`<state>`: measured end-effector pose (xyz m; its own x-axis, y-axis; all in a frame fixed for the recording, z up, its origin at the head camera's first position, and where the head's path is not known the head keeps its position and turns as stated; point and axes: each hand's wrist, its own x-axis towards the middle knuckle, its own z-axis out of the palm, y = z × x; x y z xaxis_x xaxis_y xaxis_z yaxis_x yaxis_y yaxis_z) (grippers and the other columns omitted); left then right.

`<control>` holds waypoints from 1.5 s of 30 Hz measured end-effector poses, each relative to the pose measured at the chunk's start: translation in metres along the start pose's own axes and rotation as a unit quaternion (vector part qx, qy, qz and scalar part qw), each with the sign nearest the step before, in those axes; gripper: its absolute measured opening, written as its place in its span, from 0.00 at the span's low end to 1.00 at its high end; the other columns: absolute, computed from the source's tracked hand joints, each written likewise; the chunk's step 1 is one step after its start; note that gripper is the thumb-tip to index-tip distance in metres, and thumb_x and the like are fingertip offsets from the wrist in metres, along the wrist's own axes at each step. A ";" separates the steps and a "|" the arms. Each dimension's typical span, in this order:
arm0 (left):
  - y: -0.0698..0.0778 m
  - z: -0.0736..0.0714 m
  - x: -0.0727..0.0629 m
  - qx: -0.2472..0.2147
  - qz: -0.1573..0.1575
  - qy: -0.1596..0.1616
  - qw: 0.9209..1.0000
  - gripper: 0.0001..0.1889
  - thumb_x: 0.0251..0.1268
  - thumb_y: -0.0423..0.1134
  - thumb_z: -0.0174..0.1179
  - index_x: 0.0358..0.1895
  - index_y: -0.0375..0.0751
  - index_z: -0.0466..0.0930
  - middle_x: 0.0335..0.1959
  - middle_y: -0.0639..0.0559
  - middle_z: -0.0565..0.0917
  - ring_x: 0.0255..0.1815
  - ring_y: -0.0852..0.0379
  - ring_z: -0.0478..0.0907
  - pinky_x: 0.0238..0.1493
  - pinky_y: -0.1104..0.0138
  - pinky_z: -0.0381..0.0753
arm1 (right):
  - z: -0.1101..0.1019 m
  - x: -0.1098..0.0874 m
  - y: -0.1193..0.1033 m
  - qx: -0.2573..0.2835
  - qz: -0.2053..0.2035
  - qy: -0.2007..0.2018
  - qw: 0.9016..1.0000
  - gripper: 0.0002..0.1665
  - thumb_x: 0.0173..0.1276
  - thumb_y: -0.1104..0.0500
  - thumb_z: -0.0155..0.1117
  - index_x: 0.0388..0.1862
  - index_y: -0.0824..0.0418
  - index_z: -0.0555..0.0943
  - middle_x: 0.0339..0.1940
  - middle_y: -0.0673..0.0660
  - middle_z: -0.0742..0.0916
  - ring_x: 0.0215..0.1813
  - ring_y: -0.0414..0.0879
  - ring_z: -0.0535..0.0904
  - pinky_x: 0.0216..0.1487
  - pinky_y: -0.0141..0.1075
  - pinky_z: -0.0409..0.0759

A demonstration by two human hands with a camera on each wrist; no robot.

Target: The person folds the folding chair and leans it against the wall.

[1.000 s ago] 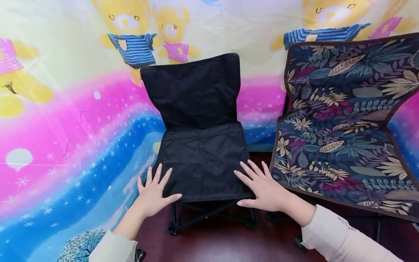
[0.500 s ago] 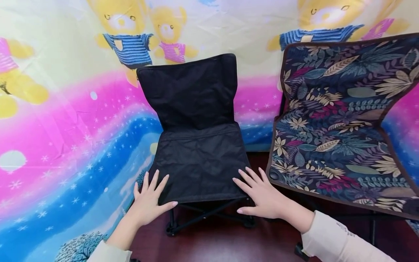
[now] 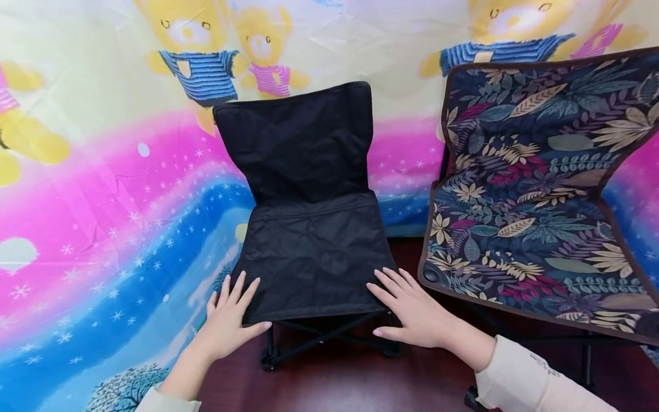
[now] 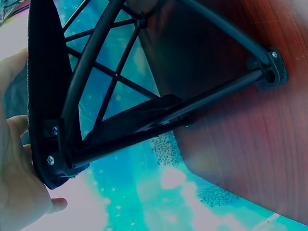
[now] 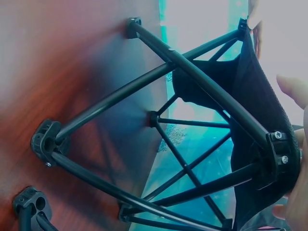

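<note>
A black folding chair [image 3: 314, 252] with a fabric seat and backrest stands unfolded in the middle of the head view. My left hand [image 3: 229, 317] lies at the front left corner of its seat, fingers extended and thumb apart. At the front right corner is my right hand [image 3: 412, 315], its fingers likewise spread. In the left wrist view, the left hand [image 4: 19, 178] is against the seat corner, above a black leg tube [image 4: 211, 96]. The right wrist view has the right hand [image 5: 297, 202] beside the other corner, where a screwed bracket [image 5: 276, 151] joins the tubes.
A second folding chair [image 3: 535, 223] with a leaf pattern stands close on the right. Behind and to the left hangs a printed sheet [image 3: 123, 189] with cartoon bears. Both chairs stand on a dark red wood-grain surface [image 3: 329, 383].
Both hands have come down slightly, the left also a little outward, to the seat's front corners. The chairs sit slightly further left in the head view.
</note>
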<state>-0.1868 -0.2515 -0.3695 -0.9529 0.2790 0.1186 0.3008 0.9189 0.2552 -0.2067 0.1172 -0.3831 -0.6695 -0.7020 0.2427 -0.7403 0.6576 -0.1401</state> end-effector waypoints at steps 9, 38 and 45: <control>-0.002 0.001 -0.003 -0.005 0.003 0.009 1.000 0.42 0.50 0.53 0.58 0.67 0.45 0.48 0.67 0.39 0.42 0.65 0.43 0.29 0.55 0.40 0.38 | 0.002 -0.005 0.000 0.009 0.000 0.031 0.999 0.39 0.58 0.39 0.51 0.63 0.60 0.62 0.65 0.60 0.60 0.67 0.50 0.48 0.63 0.45 0.49; -0.018 0.012 -0.012 0.032 0.102 0.139 0.985 0.28 0.40 0.27 0.63 0.52 0.33 0.72 0.55 0.43 0.70 0.58 0.46 0.62 0.52 0.52 0.64 | 0.012 -0.016 0.012 -0.015 -0.127 0.226 0.966 0.24 0.68 0.51 0.37 0.46 0.63 0.77 0.50 0.60 0.77 0.53 0.51 0.71 0.54 0.39 0.67; -0.024 0.014 -0.016 0.035 0.126 0.170 0.977 0.27 0.35 0.27 0.66 0.48 0.33 0.75 0.50 0.43 0.74 0.54 0.46 0.66 0.49 0.52 0.66 | 0.014 -0.017 0.015 -0.009 -0.134 0.230 0.964 0.26 0.69 0.52 0.33 0.46 0.64 0.77 0.50 0.61 0.77 0.53 0.52 0.71 0.56 0.34 0.65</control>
<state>-0.1793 -0.2743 -0.3910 -0.7777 0.4007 0.4844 0.5096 0.8530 0.1126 -0.2072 0.1351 -0.4023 -0.3535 -0.6551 0.6678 -0.8792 0.4764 0.0020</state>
